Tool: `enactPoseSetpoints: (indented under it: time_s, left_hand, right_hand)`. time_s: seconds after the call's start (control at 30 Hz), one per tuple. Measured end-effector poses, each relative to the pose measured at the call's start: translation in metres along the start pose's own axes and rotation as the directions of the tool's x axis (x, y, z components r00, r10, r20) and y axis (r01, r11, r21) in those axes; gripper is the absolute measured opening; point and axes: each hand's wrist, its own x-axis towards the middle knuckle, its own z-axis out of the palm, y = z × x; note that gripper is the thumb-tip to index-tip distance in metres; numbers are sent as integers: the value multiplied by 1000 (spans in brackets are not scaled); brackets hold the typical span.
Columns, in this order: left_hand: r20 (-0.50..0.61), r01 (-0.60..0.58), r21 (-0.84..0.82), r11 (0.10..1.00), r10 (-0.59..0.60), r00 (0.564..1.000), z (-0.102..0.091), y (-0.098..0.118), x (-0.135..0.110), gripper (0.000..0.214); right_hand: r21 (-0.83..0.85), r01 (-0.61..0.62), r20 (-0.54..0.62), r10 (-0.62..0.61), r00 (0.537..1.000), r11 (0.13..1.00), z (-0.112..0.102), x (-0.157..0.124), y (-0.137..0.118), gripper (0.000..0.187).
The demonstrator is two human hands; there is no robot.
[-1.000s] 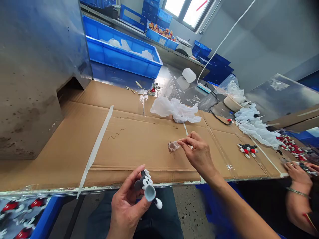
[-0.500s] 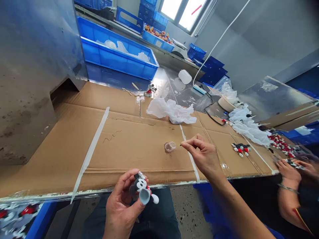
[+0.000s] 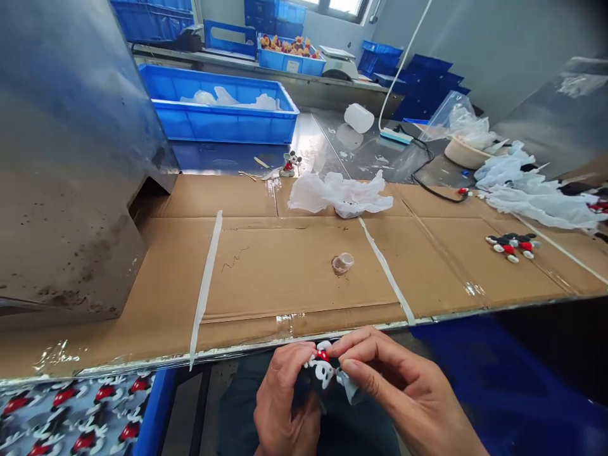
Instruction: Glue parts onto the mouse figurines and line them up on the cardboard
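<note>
Low in the view, over my lap, my left hand (image 3: 287,396) is wrapped round a mouse figurine (image 3: 323,372) with black ears, a white face and red clothing. The figurine is tipped over, its head toward me, and a small grey cup-like part (image 3: 349,386) sits at its side. My right hand (image 3: 387,373) is closed in a pinch against the figurine's face and the grey part. What its fingertips hold, if anything, is hidden. Beyond both hands, a small clear cup (image 3: 342,263) lies tilted on the cardboard.
Crumpled white plastic (image 3: 339,193) lies behind the cup. One mouse figurine (image 3: 289,163) stands at the back, and more figurines (image 3: 512,246) lie at right. A metal housing (image 3: 71,164) rises at left. Below it is a blue-edged tray (image 3: 154,411) of figurines; a blue bin (image 3: 223,114) stands behind.
My right hand has come from beside the small cup down to the figurine. My left hand has turned the figurine over and shifted right in view. The camera has swung; the co-worker's hands are out of view.
</note>
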Motion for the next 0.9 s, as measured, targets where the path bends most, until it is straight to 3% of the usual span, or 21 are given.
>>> enactPoseSetpoints:
  time_s: [0.23,0.57,0.9]
  left_hand:
    - [116,-174,161,971,156,981,-10,17,7,48]
    - [129,-134,187,973,111,985,-9,25,4,66]
    - [113,-141,193,971,121,986,-7,24,5,67]
  right_hand:
    - [-68,46,-27,-48,998,997,0,-4,-3,18]
    - [-128,82,-16,-85,996,988,0,-5,-3,18]
    - [-180,130,-13,-134,991,975,0,-4,-2,18]
